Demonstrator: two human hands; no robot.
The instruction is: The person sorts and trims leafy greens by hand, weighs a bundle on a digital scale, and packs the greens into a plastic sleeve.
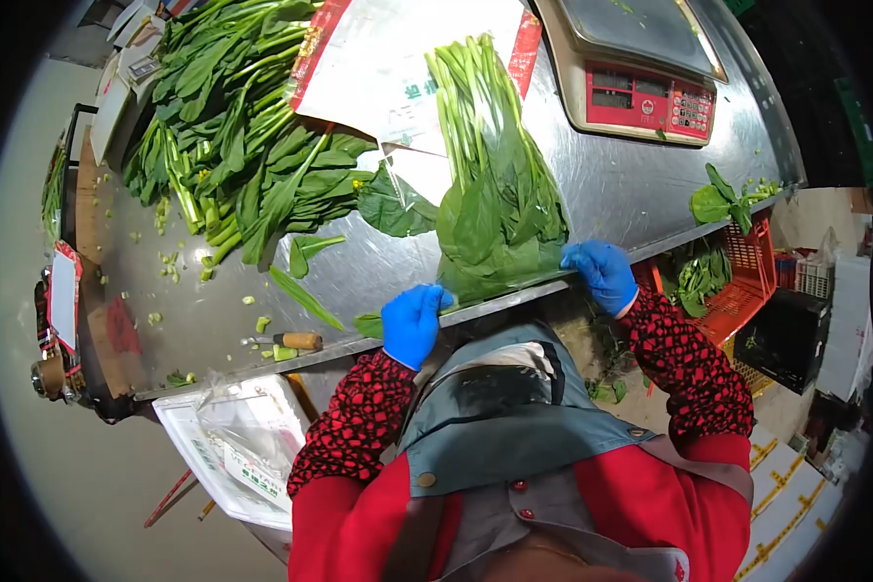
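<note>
A bundle of leafy greens [500, 184] lies on the metal table, stems pointing away from me and leaves toward me. A thin clear plastic bag [490, 284] appears to wrap it, its near edge at the table's front edge. My left hand [414, 323], in a blue glove, is closed on the bag's left corner. My right hand [601, 274], also blue-gloved, pinches its right corner. The bag's exact outline is hard to make out. Left of the bundle rests a large heap of the same greens [233, 116], and a wooden-handled knife [299, 340] lies nearer me.
A scale [640, 87] with a red panel stands at the back right. White and red printed sheeting [388, 73] lies under the stems. A foam box [238, 436] sits below the table at left, a red crate [747, 276] at right. Loose trimmings [170, 262] dot the metal table [209, 325].
</note>
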